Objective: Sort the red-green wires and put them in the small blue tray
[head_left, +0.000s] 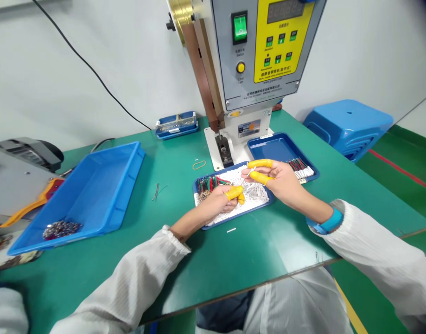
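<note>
My left hand (222,200), with yellow finger cots on thumb and index finger, pinches a thin wire over the front of a blue tray (238,216). Most of that wire is hidden by the fingers; a dark end shows. My right hand (273,176), also in yellow finger cots, holds a small white sleeve (251,171) between thumb and index finger, above the same tray. Loose white sleeves (257,191) fill the tray's middle and right. Bundled red, green and black wires with metal terminals (210,184) lie in its left end.
Behind the tray stands a crimping machine (224,150). A second blue tray (264,146) holds wires with white sleeves (299,168). At left is a large blue bin (94,185) with metal parts. A wire piece (156,191), a rubber band (199,165) and a sleeve (231,230) lie on the green table.
</note>
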Demonstrator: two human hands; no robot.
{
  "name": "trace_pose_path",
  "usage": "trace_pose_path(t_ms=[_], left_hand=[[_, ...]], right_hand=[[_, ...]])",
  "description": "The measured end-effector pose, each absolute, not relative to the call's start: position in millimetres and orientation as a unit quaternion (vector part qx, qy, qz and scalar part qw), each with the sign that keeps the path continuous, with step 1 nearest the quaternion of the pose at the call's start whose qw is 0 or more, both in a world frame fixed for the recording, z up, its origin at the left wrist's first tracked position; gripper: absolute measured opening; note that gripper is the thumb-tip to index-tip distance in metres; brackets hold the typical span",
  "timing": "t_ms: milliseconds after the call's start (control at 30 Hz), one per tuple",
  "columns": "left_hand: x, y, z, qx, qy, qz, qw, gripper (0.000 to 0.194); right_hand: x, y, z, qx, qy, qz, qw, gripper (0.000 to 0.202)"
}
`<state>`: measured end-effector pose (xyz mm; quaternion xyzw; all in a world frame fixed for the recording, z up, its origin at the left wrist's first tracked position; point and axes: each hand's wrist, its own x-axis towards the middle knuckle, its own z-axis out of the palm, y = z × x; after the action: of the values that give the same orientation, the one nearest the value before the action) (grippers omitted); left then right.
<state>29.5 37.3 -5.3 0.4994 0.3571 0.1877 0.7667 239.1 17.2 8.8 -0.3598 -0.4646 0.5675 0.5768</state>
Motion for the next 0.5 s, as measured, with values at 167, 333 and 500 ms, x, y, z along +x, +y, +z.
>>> trace_pose_path(t_ms=[167,333,500], left_hand=[[30.1,36.9,-4.1,0.498,0.359,0.184,0.768,0.029],[30.5,36.8,-2.7,0.500,0.360,0.181,0.766,0.030],[30.5,37.1,-4.2,0.498,0.363,0.185,0.765,0.029]], right_hand=[[240.8,17.7,6.1,-0.371,-0.484,0.563,0.558,0.032],[242.0,18.5,4.5,-0.371,-0.493,0.564,0.549,0.030],[242.3,19.4,1.8,-0.368,-0.509,0.562,0.538,0.032]])
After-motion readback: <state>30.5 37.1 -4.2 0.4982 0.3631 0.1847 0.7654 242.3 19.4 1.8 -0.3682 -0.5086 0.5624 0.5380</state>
